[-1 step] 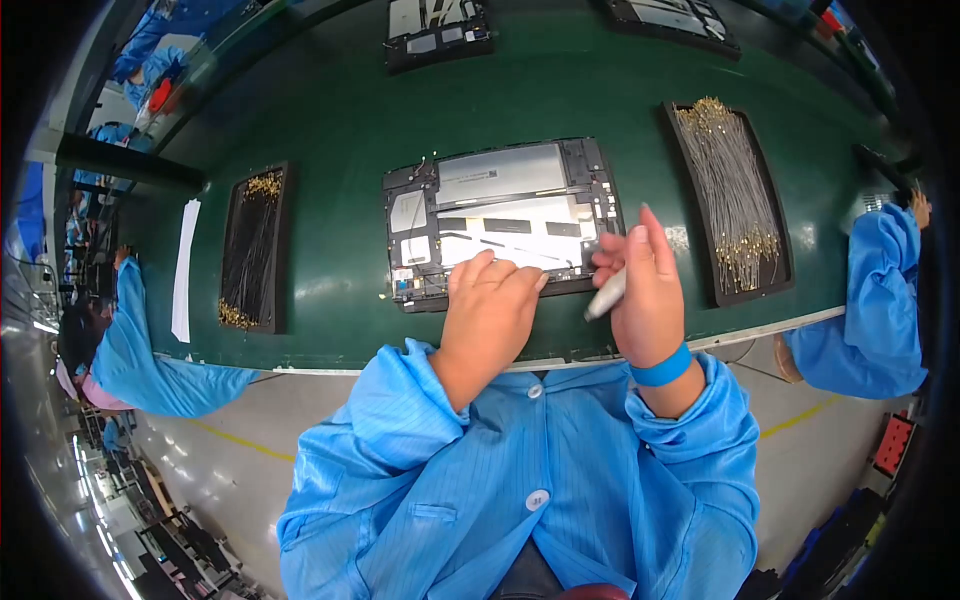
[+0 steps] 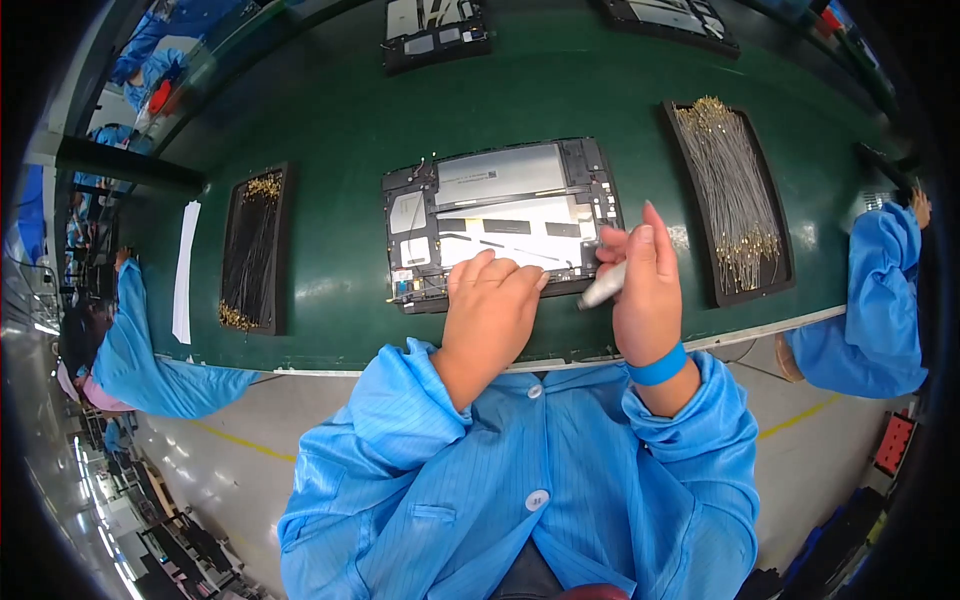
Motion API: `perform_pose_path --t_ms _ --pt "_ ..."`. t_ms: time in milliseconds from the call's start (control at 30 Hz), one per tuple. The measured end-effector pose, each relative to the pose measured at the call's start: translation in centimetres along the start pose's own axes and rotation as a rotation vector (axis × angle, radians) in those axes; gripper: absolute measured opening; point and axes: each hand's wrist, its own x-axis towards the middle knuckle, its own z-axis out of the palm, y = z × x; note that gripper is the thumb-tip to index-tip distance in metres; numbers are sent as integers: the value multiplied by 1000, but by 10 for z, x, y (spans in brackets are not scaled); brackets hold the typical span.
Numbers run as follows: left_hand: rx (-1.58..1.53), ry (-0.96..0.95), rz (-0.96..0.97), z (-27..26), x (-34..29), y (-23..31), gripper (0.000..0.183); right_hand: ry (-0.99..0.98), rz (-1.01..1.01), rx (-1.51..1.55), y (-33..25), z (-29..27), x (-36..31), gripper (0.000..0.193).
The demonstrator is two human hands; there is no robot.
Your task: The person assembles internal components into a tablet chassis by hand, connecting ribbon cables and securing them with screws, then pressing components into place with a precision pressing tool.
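Observation:
An opened tablet lies before me, its silver plates, black strips and small parts bare. My left hand rests on its near edge, with bent fingers close together; the fingertips are partly hidden. Beside the near right corner, my right hand holds a thick off-white stick-like tool that tapers toward its tip. This tip points down and left, just off the tablet. My right thumb and index finger point upward, while the other fingers curl round the tool. A thin cable end sticks up at the tablet's far left.
A black tray of dark cables with gold ends stands left, beside a white paper strip. On the right, another black tray holds grey cables. More opened tablets lie at the far side. Co-workers' blue sleeves flank the green table.
My right hand has tilted slightly, and the tool's tip has shifted a little left and up. My left hand and the tablet stay in place.

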Motion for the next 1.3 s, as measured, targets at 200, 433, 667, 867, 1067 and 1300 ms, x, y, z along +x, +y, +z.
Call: perform_pose_path --t_ms 200,433,667,867,1067,1300 --pt "42 19 15 2 3 4 9 9 -250 -159 22 1 1 35" --pt "43 22 1 2 6 4 8 -55 -471 -296 41 -5 7 27" --pt "33 7 0 1 5 3 7 -136 -437 -258 40 -7 4 24" --pt "10 10 7 2 6 4 8 -117 -500 -318 40 -8 8 19" --pt "34 1 6 -3 3 1 8 -386 -829 -787 1 21 11 12" --pt "222 -81 -75 -39 25 -36 11 -159 -81 -424 3 9 30 31"
